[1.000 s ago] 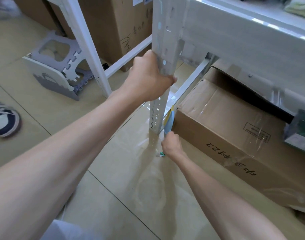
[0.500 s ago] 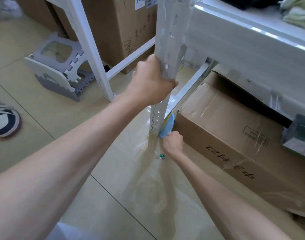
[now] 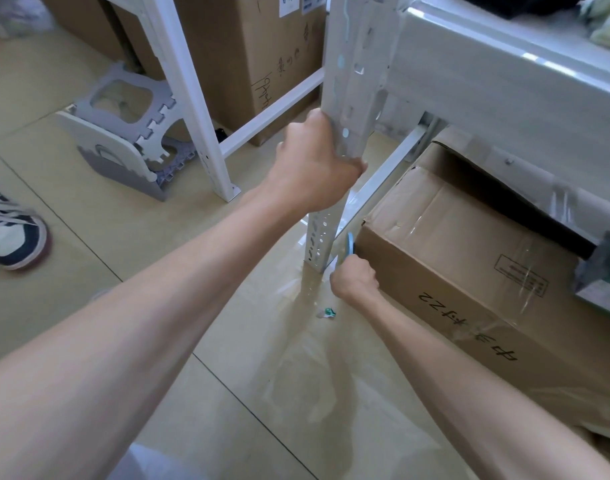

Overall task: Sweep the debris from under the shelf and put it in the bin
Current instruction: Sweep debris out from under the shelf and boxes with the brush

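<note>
Since half second ago: blue brush (image 3: 350, 244) turned edge-on, tucked deeper into gap, frame centre. Centre-left: left hand (image 3: 314, 168) wrapped round shelf post (image 3: 352, 81), bracing. Lower centre: debris scrap (image 3: 326, 311) on floor, just outside shelf, near right hand (image 3: 353, 280), which grips brush. Right: cardboard box (image 3: 469, 271) crowds gap. Risk: brush jams against box; scrap behind hand gets missed. Bin not in view.

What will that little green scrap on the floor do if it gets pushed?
The green scrap looks tiny and crumpled, so it is probably light and would likely skid easily on the glossy floor. Being crumpled, it probably will not roll far.
</note>
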Available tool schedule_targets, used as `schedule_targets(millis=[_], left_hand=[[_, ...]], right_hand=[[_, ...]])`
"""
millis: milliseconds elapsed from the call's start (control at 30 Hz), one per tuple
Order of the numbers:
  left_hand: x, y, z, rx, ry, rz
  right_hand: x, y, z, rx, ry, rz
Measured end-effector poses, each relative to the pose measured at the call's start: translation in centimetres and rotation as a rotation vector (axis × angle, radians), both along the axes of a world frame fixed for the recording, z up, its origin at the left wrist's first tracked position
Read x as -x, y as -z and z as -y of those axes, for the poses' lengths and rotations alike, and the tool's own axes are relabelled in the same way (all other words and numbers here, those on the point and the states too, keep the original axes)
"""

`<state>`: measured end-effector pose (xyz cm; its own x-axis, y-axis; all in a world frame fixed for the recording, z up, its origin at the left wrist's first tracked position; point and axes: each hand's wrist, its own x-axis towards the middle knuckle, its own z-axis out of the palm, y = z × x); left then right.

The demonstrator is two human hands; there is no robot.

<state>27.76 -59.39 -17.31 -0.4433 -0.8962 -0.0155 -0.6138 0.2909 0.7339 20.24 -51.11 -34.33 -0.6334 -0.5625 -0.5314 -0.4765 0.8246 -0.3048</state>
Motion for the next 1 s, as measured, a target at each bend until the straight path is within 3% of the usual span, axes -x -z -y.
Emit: schedule_targets(millis=[133, 400, 567, 767, 1000], left_hand=[[0.0, 0.0, 0.0, -0.006, -0.004, 0.009], [-0.2, -0.3, -0.4, -0.001, -0.007, -0.017], [-0.2, -0.3, -0.4, 0.009, -0.014, -0.010], [-0.1, -0.4, -0.3, 0.012, -0.009, -0.017], [-0.1, -0.4, -0.3, -0.009, 0.008, -0.025]], right_hand=[[-0.3, -0.5, -0.1, 0.104, 0.031, 0.005], [-0.7, 0.7, 1.5, 0.277, 0.265, 0.201], [-0.6, 1.4, 2.9, 0.214, 0.338, 0.215], [-0.9, 0.3, 1.6, 0.101, 0.152, 0.071], [-2.3, 0.5, -2.1, -0.036, 0.073, 0.103]])
